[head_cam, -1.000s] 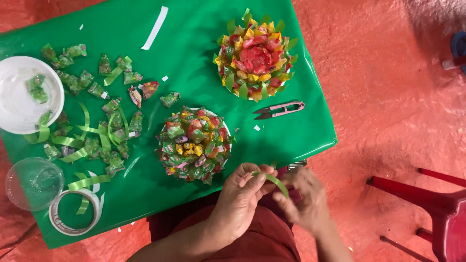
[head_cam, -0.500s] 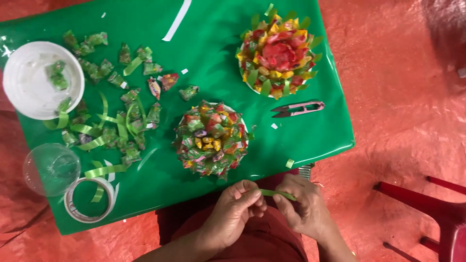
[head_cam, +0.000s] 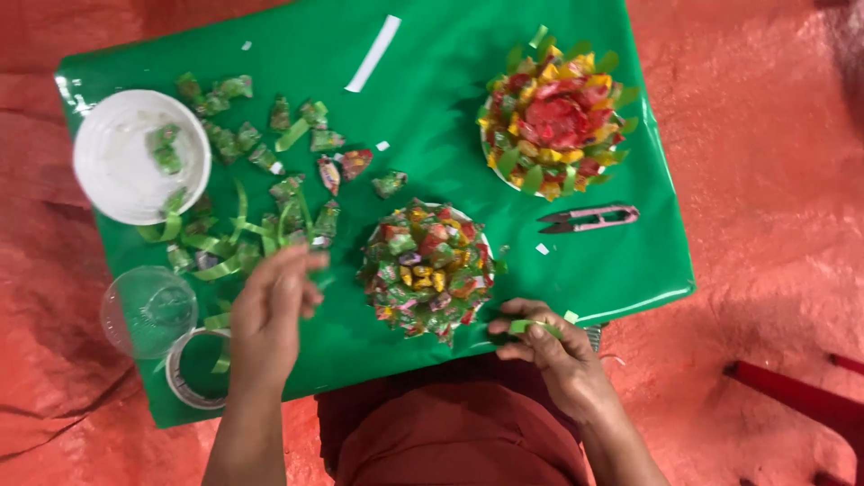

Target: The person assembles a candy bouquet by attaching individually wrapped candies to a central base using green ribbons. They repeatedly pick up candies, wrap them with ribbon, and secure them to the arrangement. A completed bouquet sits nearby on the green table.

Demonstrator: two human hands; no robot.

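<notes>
The left hand (head_cam: 274, 301) is hovering over the green table (head_cam: 432, 117) with fingers loosely curled and blurred, right at the edge of the heap of green strips and folded wrappers (head_cam: 243, 234); whether it is pinching anything there, I cannot tell. The right hand (head_cam: 549, 351) is sitting at the near edge of the table, thumb and fingers pinched narrow on a short folded green strip (head_cam: 531, 326), just beside the nearer wrapper flower (head_cam: 427, 270). That flower, a round rosette of green, yellow and red candy wrappers, is lying between the two hands. Further up the table, the second wrapper flower (head_cam: 553, 112), with a red centre and green leaf tips, is resting well apart from both hands. The pink thread snips (head_cam: 589, 218) are lying between that far flower and the right hand. Out to the left, a white bowl (head_cam: 135, 166) is holding a few wrappers, a clear plastic cup (head_cam: 148, 310) is standing near it, and a roll of tape (head_cam: 193, 369) is lying just beside the left wrist. A white paper strip (head_cam: 373, 54) is lying at the far side of the table
</notes>
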